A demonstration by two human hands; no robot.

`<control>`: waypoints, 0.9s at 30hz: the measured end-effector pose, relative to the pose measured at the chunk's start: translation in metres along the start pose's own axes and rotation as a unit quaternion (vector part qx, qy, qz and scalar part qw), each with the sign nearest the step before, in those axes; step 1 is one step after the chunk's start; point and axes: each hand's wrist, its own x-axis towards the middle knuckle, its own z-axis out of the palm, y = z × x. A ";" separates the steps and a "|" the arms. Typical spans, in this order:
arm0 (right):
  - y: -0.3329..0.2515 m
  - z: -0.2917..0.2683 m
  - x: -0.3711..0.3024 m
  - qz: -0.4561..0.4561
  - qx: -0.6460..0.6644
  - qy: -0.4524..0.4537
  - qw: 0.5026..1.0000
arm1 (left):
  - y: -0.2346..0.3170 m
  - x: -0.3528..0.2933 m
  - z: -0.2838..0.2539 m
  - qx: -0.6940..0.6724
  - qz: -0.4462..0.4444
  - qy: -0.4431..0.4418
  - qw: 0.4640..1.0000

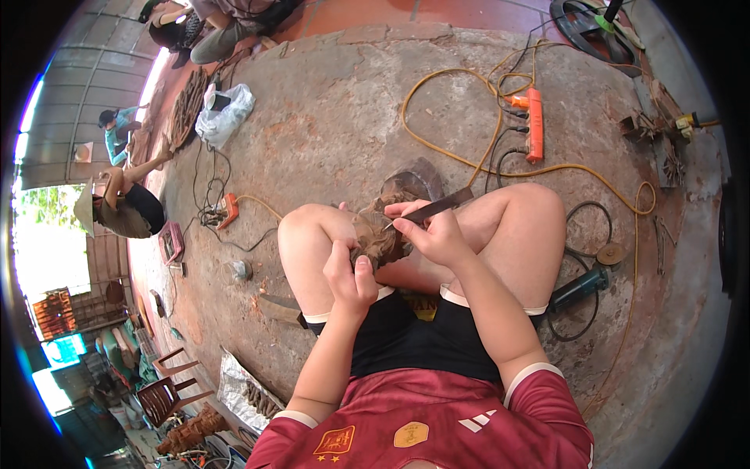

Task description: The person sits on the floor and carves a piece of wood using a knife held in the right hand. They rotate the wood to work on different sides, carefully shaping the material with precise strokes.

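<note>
Though between knees (311,221), wood (381,241) with wide floor (336,109) beyond.

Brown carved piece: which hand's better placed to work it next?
Likely the right hand: it holds the dark flat tool, thin tip pointed at the brown carved piece, while the left hand grips that piece.

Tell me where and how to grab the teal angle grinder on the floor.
Probably best to grip the teal angle grinder around its long body, from above on the person's right: it lies flat, looks roughly cylindrical, and its round disc sits at the end away from the right thigh. The right hand is nearer, but holds a dark flat tool.
</note>
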 end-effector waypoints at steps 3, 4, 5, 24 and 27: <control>-0.006 0.001 -0.001 0.102 0.026 0.027 0.994 | 0.000 0.000 0.000 0.000 -0.012 -0.003 1.000; -0.006 0.001 -0.001 0.097 0.037 0.026 0.994 | 0.000 0.000 0.000 -0.001 -0.016 -0.004 1.000; -0.007 0.000 0.000 0.092 0.047 0.025 0.994 | 0.001 0.002 0.001 -0.002 -0.013 -0.002 1.000; -0.013 -0.010 0.002 0.091 0.012 -0.014 0.996 | 0.001 -0.002 0.000 -0.004 -0.008 -0.010 1.000; -0.016 -0.012 0.002 0.068 0.012 -0.042 0.997 | -0.004 -0.002 -0.001 -0.007 0.014 -0.008 1.000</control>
